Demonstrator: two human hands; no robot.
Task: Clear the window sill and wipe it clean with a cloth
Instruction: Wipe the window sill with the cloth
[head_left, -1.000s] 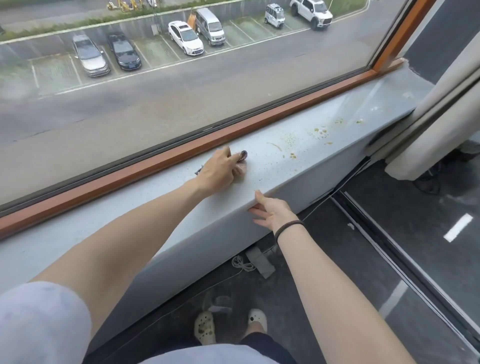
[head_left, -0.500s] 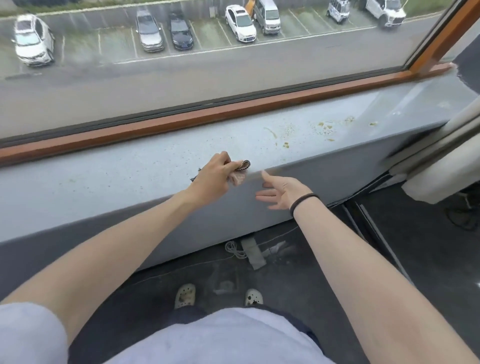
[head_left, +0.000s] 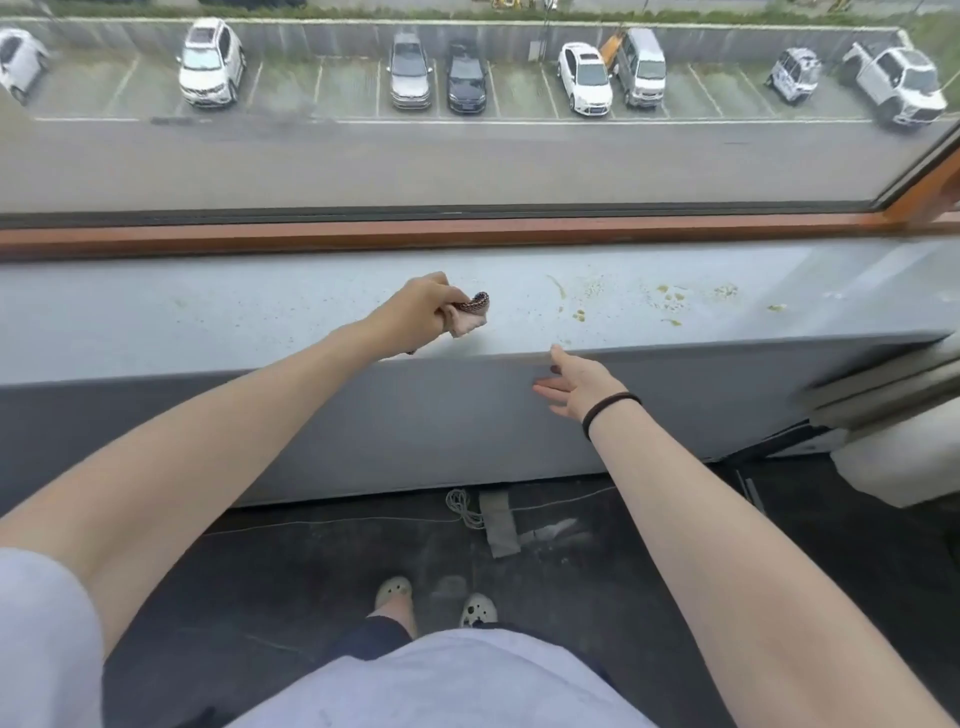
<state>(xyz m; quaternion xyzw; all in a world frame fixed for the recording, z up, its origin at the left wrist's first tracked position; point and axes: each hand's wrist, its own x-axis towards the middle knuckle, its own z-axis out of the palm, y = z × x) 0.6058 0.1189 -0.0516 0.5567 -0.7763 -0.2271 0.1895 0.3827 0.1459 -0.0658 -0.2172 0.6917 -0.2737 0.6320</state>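
A long pale grey window sill (head_left: 208, 317) runs across the view below an orange-brown window frame. My left hand (head_left: 415, 314) grips a bunched pinkish cloth (head_left: 470, 317) with a dark patterned edge, held over the sill's middle. Yellowish crumbs and smears (head_left: 670, 301) lie on the sill to the right of the cloth. My right hand (head_left: 579, 384), fingers straight, sits against the sill's front face just below its edge, with a black band on the wrist.
A pale curtain (head_left: 893, 426) hangs at the right end of the sill. On the dark floor below lie a coiled cord (head_left: 460, 506) and a grey strip (head_left: 500, 525). My feet in light clogs (head_left: 395, 592) stand near the wall.
My left hand has drawn the cloth leftward away from the crumbs. My right hand has slipped from the sill's edge down onto its front face. The view has turned to face the window squarely.
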